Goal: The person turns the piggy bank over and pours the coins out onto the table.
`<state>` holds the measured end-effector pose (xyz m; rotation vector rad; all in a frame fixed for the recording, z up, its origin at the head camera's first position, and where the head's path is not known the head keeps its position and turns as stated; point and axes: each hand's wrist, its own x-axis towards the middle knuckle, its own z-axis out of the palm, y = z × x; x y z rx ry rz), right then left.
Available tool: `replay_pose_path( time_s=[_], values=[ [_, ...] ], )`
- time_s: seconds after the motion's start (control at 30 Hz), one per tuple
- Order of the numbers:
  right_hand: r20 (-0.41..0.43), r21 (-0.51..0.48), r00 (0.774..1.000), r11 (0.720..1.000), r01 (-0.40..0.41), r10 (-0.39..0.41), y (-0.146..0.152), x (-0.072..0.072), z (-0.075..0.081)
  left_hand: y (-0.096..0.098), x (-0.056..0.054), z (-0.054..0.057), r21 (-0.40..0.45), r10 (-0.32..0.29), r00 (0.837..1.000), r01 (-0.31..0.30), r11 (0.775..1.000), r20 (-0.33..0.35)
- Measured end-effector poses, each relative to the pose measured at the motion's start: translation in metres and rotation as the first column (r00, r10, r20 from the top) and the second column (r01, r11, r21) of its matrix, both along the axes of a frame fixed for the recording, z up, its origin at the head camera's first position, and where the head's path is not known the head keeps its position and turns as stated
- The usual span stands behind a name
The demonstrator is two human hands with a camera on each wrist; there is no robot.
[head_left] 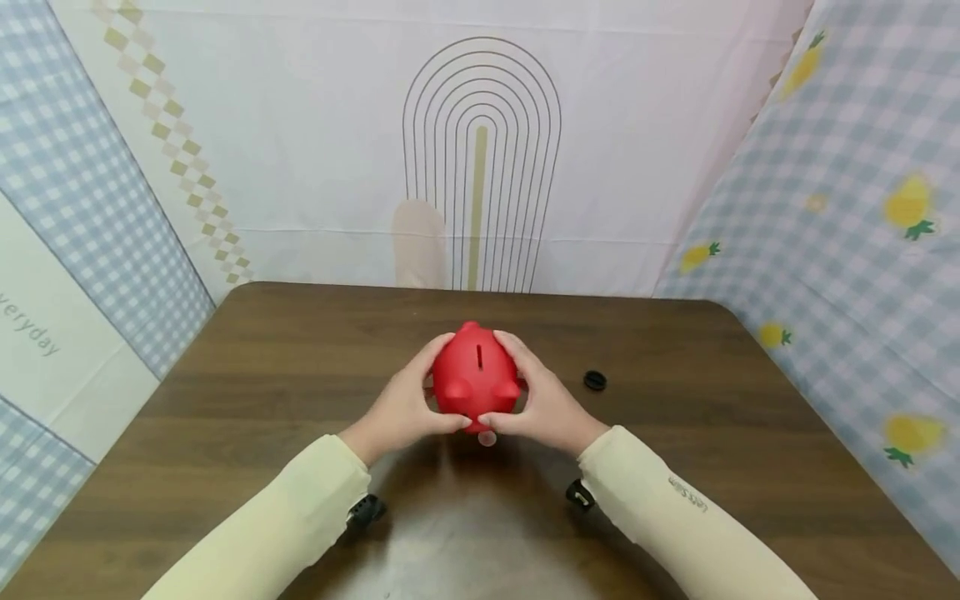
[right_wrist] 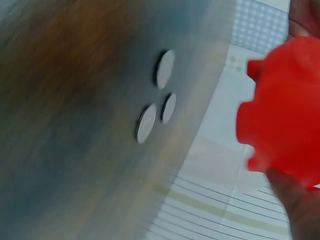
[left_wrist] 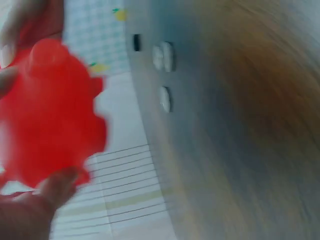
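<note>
Between both hands is a red piggy bank [head_left: 465,375], its coin slot facing up. On its left side, my left hand [head_left: 401,408] grips it with fingers and thumb spread round the body. My right hand [head_left: 551,408] does the same on the right, and the two thumbs come close together on the near side. In the right wrist view the piggy bank [right_wrist: 287,110] hangs above the table, its stubby feet free. Beneath it lie three silvery coins, with one coin [right_wrist: 165,69] set a little apart from the others. Most of these coins are hidden in the head view.
A small round black plug [head_left: 595,381] lies on the brown wooden table [head_left: 300,358], right of the piggy bank. Behind the table hangs a white patterned cloth [head_left: 322,125]. Blue checked cloth [head_left: 847,275] with yellow fruit borders the right side.
</note>
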<state>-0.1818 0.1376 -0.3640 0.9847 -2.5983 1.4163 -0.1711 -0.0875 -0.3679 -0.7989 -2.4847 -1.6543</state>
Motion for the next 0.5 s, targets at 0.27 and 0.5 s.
replay_pose_path(
  time_s=[0.27, 0.5],
  values=[
    [0.019, 0.053, 1.0, 0.999, 0.011, -0.012, 0.0019, 0.0014, -0.0083, 0.0049, -0.0005, -0.0036, -0.128, 0.023, 0.999, -0.019, 0.992, 0.028],
    [-0.13, 0.02, 0.991, 0.999, 0.042, -0.039, 0.0003, -0.0004, -0.0074, 0.0034, -0.0008, 0.0046, -0.175, 0.037, 0.993, -0.057, 0.983, -0.115]
  ],
)
